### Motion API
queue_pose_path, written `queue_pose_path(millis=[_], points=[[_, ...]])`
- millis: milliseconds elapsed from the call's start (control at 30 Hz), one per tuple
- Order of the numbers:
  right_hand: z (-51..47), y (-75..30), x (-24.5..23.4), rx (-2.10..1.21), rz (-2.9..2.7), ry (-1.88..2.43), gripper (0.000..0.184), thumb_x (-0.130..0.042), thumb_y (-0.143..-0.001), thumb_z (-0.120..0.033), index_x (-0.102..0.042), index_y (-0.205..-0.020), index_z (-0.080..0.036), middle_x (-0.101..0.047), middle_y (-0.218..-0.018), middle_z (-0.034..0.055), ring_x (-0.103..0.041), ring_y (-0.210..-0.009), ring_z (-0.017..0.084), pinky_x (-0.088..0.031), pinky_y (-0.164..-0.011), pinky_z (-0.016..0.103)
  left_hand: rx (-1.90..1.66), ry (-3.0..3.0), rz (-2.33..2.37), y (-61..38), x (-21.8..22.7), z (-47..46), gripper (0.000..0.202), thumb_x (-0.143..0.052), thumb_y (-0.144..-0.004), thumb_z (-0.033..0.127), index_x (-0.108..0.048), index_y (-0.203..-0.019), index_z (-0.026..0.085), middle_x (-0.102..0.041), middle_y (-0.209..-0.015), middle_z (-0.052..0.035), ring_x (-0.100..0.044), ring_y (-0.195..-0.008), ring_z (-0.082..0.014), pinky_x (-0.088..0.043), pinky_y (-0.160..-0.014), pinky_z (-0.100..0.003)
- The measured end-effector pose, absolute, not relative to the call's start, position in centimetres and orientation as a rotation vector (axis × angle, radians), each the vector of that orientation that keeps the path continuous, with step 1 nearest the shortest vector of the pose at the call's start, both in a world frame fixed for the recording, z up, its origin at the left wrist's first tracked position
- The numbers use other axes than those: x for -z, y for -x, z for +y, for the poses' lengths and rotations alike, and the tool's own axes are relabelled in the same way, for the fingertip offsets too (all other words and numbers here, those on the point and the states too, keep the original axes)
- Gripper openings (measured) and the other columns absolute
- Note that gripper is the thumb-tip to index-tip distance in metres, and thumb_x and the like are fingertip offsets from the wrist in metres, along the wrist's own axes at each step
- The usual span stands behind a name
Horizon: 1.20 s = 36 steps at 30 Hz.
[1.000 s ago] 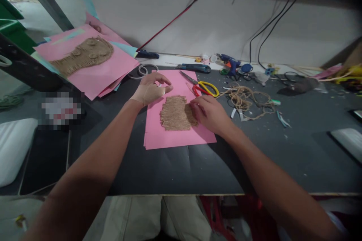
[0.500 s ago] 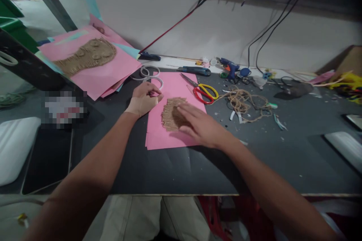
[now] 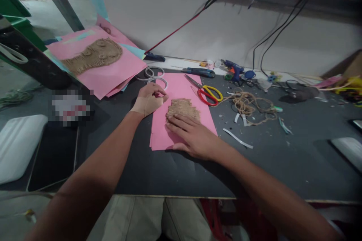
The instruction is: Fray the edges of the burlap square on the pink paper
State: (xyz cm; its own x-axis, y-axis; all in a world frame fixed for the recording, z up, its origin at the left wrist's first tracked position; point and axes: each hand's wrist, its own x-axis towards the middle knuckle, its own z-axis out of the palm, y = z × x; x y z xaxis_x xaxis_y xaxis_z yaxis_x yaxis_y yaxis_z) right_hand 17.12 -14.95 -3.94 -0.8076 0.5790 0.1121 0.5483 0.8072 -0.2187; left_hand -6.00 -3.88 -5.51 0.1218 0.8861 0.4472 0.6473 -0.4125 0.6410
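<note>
My right hand lies flat, fingers stretched, over the lower part of a patch of brown twine strands. The strands lie side by side on a pink sheet of paper. My left hand rests at the left edge of the sheet, its fingers loosely bent and thumb apart from them, with nothing visible in it. White rings lie just beyond that hand. Scissors with red and yellow handles overlap the sheet's right edge. To their right is a tangle of loose twine.
A stack of pink sheets with a larger twine shape sits at the back left. Along the wall are a utility knife and a blue glue gun. A dark tablet lies at the left. White strips litter the right side.
My right hand has slid down the twine patch toward me, uncovering its upper part. My left hand stays beside the sheet. The whole view has shifted slightly.
</note>
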Motion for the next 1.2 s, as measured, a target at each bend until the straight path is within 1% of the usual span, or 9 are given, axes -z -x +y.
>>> queue_pose_path(millis=[167,333,433,533,600,800,900,1033,1200], points=[[-15.1,-16.9,4.2,-0.254,-2.82,0.88,0.08,-0.036,-0.104,-0.069,-0.049,-0.159,-0.012,-0.042,-0.168,0.0156,-0.035,-0.158,0.034,-0.031,-0.13,0.054,-1.198,-2.149,1.492,6.0,5.8,-3.7,0.001,-0.077,-0.075,0.02,-0.077,-0.076,0.019,-0.073,-0.09,-0.0035,-0.06,-0.069,-0.0121,-0.054,-0.072,-0.028],[-14.6,-17.3,4.1,-0.305,-2.782,0.877,0.079,-0.036,-0.104,-0.07,-0.046,-0.161,-0.016,-0.044,-0.167,0.0138,-0.035,-0.158,0.031,-0.031,-0.13,0.054,-1.168,-2.179,1.484,6.0,6.0,-3.6,0.001,-0.077,-0.075,0.022,-0.077,-0.076,0.021,-0.073,-0.088,-0.0027,-0.061,-0.069,-0.0122,-0.054,-0.071,-0.028],[-13.5,-18.4,4.0,-0.247,-2.682,0.986,0.078,-0.033,-0.106,-0.068,-0.047,-0.16,-0.013,-0.049,-0.164,0.0162,-0.04,-0.156,0.031,-0.033,-0.129,0.055,-1.142,-2.197,1.5,6.0,6.0,-3.5,0.003,-0.077,-0.075,0.023,-0.078,-0.076,0.02,-0.074,-0.087,-0.0035,-0.062,-0.069,-0.0129,-0.054,-0.07,-0.028],[-12.3,-19.8,4.3,-0.146,-2.591,1.15,0.082,-0.027,-0.107,-0.067,-0.05,-0.156,-0.006,-0.049,-0.163,0.0201,-0.04,-0.155,0.035,-0.034,-0.128,0.057,-1.12,-2.205,1.512,5.9,6.1,-3.5,0.005,-0.077,-0.074,0.024,-0.079,-0.076,0.02,-0.075,-0.09,-0.0046,-0.064,-0.069,-0.0139,-0.055,-0.07,-0.029],[-11.7,-20.5,4.6,-0.119,-2.561,1.239,0.081,-0.026,-0.107,-0.066,-0.051,-0.156,-0.005,-0.049,-0.162,0.0201,-0.039,-0.155,0.037,-0.034,-0.128,0.058,-1.116,-2.219,1.523,5.9,6.2,-3.4,0.005,-0.078,-0.073,0.024,-0.08,-0.075,0.02,-0.076,-0.091,-0.0046,-0.065,-0.07,-0.0145,-0.056,-0.072,-0.03],[-11.2,-21.1,5.4,-0.174,-2.532,1.294,0.072,-0.031,-0.109,-0.061,-0.05,-0.157,-0.012,-0.052,-0.161,0.0171,-0.041,-0.155,0.035,-0.036,-0.127,0.059,-1.136,-2.215,1.485,6.0,6.3,-3.5,0.004,-0.078,-0.073,0.024,-0.079,-0.075,0.021,-0.074,-0.091,-0.0044,-0.066,-0.074,-0.0148,-0.056,-0.072,-0.029],[-11.1,-21.2,5.5,-0.24,-2.513,1.297,0.068,-0.034,-0.109,-0.058,-0.05,-0.157,-0.012,-0.053,-0.16,0.0177,-0.041,-0.155,0.036,-0.036,-0.127,0.06,-1.145,-2.206,1.476,5.9,6.2,-3.6,0.003,-0.077,-0.073,0.023,-0.078,-0.075,0.021,-0.074,-0.091,-0.0045,-0.066,-0.073,-0.0146,-0.057,-0.07,-0.028],[-10.8,-21.3,5.4,-0.306,-2.502,1.306,0.068,-0.036,-0.108,-0.059,-0.05,-0.158,-0.014,-0.056,-0.158,0.0183,-0.04,-0.155,0.037,-0.039,-0.124,0.063,-1.118,-2.227,1.476,6.0,6.1,-3.6,0.004,-0.078,-0.073,0.023,-0.078,-0.076,0.021,-0.074,-0.091,-0.0045,-0.067,-0.076,-0.0157,-0.057,-0.072,-0.027],[-11.0,-21.3,5.3,-0.255,-2.517,1.34,0.072,-0.037,-0.108,-0.059,-0.047,-0.159,-0.01,-0.056,-0.156,0.0216,-0.04,-0.154,0.04,-0.039,-0.123,0.062,-1.112,-2.227,1.494,6.0,6.1,-3.5,0.004,-0.078,-0.073,0.023,-0.078,-0.075,0.02,-0.075,-0.092,-0.0048,-0.068,-0.076,-0.0157,-0.057,-0.073,-0.027]])
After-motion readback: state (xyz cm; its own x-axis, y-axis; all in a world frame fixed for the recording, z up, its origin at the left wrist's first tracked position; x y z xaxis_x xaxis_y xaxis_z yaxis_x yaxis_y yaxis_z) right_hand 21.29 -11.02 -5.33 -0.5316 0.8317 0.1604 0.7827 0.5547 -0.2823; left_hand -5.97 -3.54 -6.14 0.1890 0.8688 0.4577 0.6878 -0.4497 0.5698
